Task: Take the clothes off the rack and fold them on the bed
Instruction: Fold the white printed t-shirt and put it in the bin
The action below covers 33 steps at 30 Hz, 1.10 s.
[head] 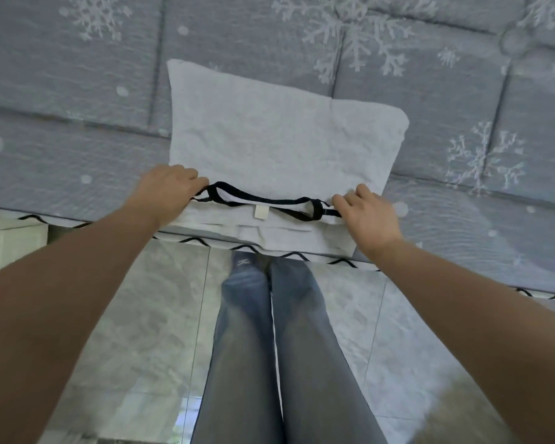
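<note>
The pale grey top [276,142] lies flat on the bed [77,107], stretching away from you, its black-strapped neckline at the near edge. Your left hand [167,187] and right hand [366,216] each pinch a strap corner, equally near. Glossy tiled floor [148,315] lies below.

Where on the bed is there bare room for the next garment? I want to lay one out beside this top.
Bare quilt lies left of the white top, and a wider patch right of it, and a strip beyond its far edge. The near edge is crowded: the left hand and right hand pinch the black straps there.
</note>
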Available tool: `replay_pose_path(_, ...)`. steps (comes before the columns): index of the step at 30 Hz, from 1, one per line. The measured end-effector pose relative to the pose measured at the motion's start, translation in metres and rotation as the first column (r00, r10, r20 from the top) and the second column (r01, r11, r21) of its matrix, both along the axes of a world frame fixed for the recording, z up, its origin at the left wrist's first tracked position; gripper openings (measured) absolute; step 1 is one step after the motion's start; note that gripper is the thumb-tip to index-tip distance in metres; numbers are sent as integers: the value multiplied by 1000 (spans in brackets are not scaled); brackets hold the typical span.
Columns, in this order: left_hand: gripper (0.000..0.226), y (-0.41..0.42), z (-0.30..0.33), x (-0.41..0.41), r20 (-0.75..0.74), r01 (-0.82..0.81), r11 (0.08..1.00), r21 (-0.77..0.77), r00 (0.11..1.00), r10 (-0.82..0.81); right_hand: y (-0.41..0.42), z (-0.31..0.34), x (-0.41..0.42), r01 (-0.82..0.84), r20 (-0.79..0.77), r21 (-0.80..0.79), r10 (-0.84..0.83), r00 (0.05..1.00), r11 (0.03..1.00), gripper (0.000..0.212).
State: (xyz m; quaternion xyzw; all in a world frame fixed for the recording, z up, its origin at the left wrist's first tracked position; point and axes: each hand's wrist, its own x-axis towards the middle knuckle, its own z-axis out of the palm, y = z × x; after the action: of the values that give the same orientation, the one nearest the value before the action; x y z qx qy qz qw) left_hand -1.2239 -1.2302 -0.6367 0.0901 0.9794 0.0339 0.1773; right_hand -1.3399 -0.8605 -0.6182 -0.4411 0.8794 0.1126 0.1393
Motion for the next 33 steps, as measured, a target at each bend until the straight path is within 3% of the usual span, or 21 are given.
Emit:
replay_pose_path(5,38,10,4,27,18,25,999,-22,1000,-25,-1,1,26,52,84,14,-53,995,999,58)
replay_pose_path(11,37,21,1,42,63,30,992,-125,998,-22,11,-5,39,26,139,165,-49,989,986,68)
replay_pose_path(15,26,34,0,51,210,7,974,-226,977,42,11,-1,47,30,199,318,-98,975,948,62)
replay_pose_path(17,17,39,4,55,362,31,963,-266,930,70,4,4,44,-19,220,392,-74,973,920,49)
replay_pose_path(18,18,43,5,55,455,75,955,-287,888,67,-1,6,44,-34,233,375,-59,971,926,39)
replay_pose_path(20,30,49,12,48,596,141,949,-284,801,59,-14,8,46,-49,221,184,7,975,982,20)
replay_pose_path(22,32,58,17,37,577,38,984,-172,814,70,-22,3,49,0,186,-91,17,982,996,16)
replay_pose_path(23,34,62,15,33,504,16,993,-113,863,44,-26,0,51,45,203,-206,-3,979,978,18)
replay_pose_path(25,30,75,13,25,331,41,999,-26,943,-30,-34,-7,59,192,364,-257,-89,927,947,24)
replay_pose_path(28,18,101,5,19,221,-40,991,126,975,11,-41,-16,72,435,642,-25,-319,697,900,36)
replay_pose_path(30,22,119,-2,20,281,-125,984,128,956,85,-40,-22,77,493,716,81,-395,576,866,44)
replay_pose_path(33,29,137,-9,23,449,-105,994,-10,888,98,-42,-22,71,490,751,115,-399,527,864,35)
